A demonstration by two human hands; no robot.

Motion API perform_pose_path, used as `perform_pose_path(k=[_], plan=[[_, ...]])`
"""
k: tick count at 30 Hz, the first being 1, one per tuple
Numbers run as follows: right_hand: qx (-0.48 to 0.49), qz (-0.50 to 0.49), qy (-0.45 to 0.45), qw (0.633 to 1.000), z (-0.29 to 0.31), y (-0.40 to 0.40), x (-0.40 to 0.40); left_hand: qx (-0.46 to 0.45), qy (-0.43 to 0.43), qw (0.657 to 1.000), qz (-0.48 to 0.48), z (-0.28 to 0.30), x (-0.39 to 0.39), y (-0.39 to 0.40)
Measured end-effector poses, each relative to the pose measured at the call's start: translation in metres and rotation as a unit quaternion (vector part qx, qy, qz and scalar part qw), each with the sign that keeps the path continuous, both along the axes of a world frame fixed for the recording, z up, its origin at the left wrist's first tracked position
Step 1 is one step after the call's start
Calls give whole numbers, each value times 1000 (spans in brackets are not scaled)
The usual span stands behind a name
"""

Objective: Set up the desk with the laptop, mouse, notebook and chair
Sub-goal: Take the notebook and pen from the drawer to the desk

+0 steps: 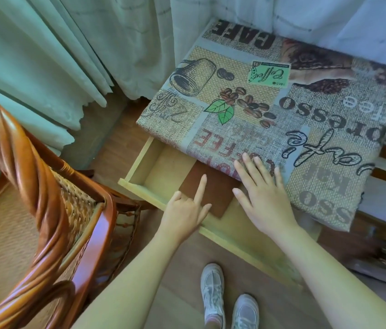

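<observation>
Brown notebook (pixel 207 191) lies inside the open drawer (pixel 139 162) — both hands, left hand (pixel 183 213) and right hand (pixel 262 195), empty above it — so setup looks barely begun.

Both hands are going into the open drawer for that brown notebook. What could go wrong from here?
The brown notebook lies partly under the desk edge, so lifting it straight up may snag the tablecloth. The drawer is pulled far out; leaning on it might tip it. The wicker chair crowds the left hand.

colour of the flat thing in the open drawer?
Reddish brown, plain. The flat item lies in the pale wooden drawer, partly under the tablecloth; the head view shows it.
</observation>
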State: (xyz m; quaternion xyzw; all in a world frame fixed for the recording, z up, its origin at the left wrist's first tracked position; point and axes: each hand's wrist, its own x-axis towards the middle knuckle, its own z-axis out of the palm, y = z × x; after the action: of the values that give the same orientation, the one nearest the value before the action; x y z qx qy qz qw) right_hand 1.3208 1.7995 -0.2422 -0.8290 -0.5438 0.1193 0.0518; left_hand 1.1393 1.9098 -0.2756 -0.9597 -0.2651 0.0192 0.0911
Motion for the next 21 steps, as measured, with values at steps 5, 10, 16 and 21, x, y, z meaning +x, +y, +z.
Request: perform_pose_path(k=[5, 10, 16, 21], plan=[[9, -1, -12, 1000, -5, -1, -1, 11, 5, 1000, -21, -13, -17, -6], [15, -29, -25, 999, -8, 2, -8, -1, 9, 999, -33, -15, -5, -1], [12, -90, -44, 995, -9, 8, -25, -23, 21, 996, -84, -30, -30, 1], [9, -133, -63, 989, -12, 14, -37, -68, 0, 992, -108, -39, -36, 8]])
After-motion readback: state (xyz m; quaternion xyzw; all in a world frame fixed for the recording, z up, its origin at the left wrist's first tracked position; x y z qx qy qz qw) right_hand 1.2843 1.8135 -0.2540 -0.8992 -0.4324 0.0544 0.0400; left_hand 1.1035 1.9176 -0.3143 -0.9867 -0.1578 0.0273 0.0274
